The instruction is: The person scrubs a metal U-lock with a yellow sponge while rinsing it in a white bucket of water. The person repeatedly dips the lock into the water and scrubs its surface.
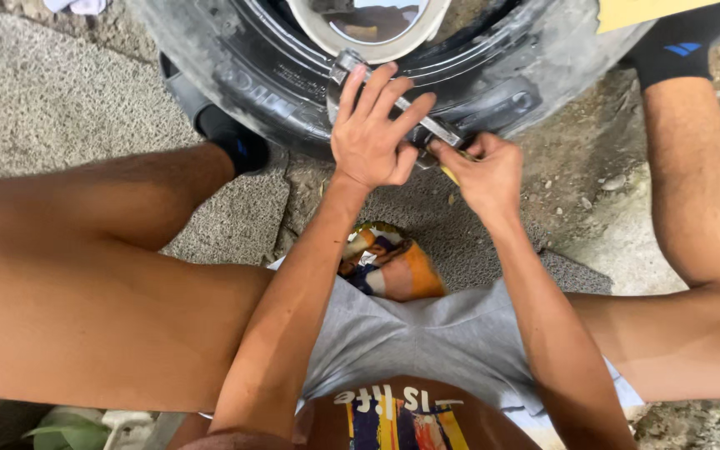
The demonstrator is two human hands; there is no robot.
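Note:
A black rubber tyre (235,67) lies on the ground in front of me, its pale metal rim (318,33) at the top of the view. A metal clamp-like tool (435,127) rests across the tyre's sidewall. My left hand (372,129) lies flat over this tool, fingers spread and pressing on it. My right hand (481,171) pinches the tool's near end, with a small yellowish piece between the fingers. Both forearms reach forward between my bare knees.
My feet in black socks (239,146) stand either side of the tyre on rough concrete and dirt. A colourful orange and blue cloth (393,267) lies under my arms. Small stones are scattered at right, green leaves at the bottom left corner.

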